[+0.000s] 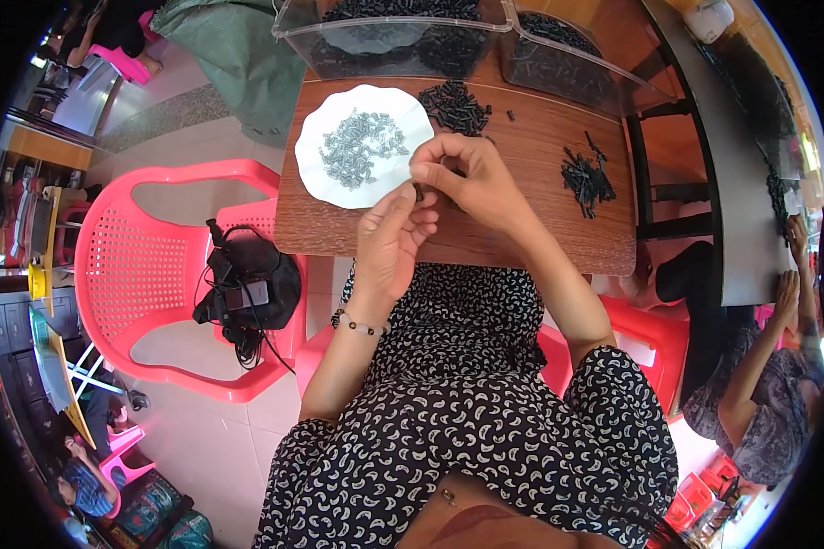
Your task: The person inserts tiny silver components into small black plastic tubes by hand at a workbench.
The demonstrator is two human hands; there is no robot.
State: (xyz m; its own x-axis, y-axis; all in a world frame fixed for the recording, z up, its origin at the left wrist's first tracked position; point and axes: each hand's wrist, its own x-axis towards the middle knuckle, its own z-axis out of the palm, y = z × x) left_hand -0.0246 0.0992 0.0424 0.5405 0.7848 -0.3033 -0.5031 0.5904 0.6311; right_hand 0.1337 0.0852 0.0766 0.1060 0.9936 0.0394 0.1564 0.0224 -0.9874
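Observation:
Over the near edge of the brown wooden table, my left hand [392,240] pinches a small black cylindrical piece [418,192] between thumb and fingers. My right hand [471,180] meets it just above, thumb and forefinger pressed together; whatever sits between those fingertips is too small to make out. Left of my hands lies a white scalloped plate [316,151] with many small clear, shiny pieces [357,146] heaped on it. Beyond my right hand is a pile of short black tubes [455,107]. A smaller group of black pieces [588,180] rests at the table's right side.
Two clear plastic bins [394,55] [563,69] of black pieces stand along the far edge. A pink chair [146,265] at my left holds a black bag [256,274] with cables. Another person's hands [792,265] are at a dark table [737,183] on the right.

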